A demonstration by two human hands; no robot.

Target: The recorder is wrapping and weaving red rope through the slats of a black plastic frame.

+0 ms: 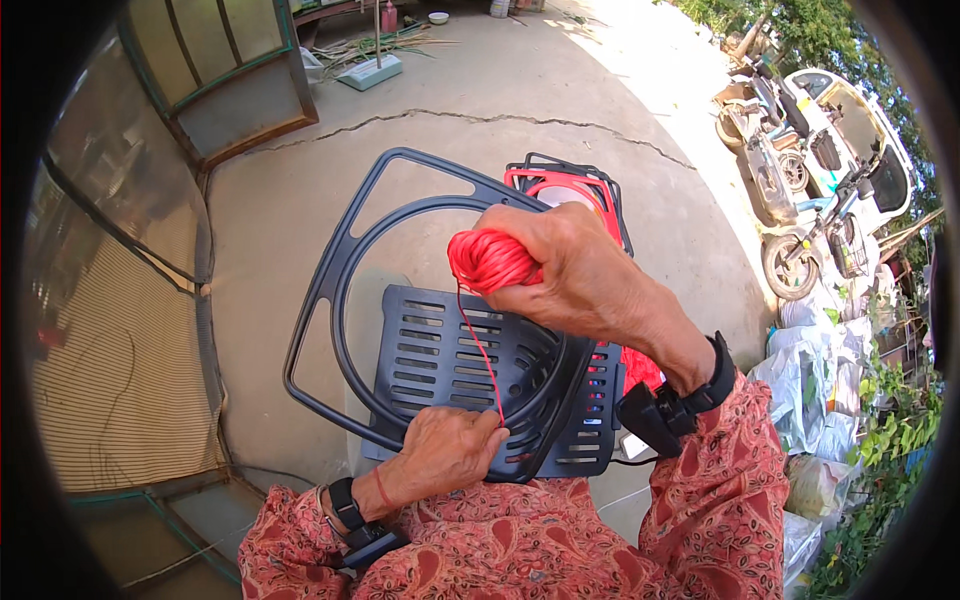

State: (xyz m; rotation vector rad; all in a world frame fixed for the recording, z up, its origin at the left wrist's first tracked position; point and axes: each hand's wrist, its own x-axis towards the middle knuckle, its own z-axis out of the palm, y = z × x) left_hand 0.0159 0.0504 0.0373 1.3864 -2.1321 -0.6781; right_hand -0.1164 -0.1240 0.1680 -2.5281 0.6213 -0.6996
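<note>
My right hand [590, 270] is raised and wrapped round a bundle of red cord [490, 260]. One thin strand [482, 350] runs down from the bundle to my left hand [447, 450], whose thumb and fingers pinch it at the near side of a black frame [325, 270]. That frame has a rounded outer bar and a large inner ring, and it lies tilted across my lap. Below and behind it is a black slotted panel [415, 345]; how the two join is partly hidden by the ring and my hands.
Beyond my right hand lie red and black frames [600, 185], with more red material [640, 370] by my right forearm. A pale blue scale-like base with a pole [370, 72] stands far off. Motorbikes [790, 170], a small vehicle [860, 120] and plastic sacks [800, 375] line the right.
</note>
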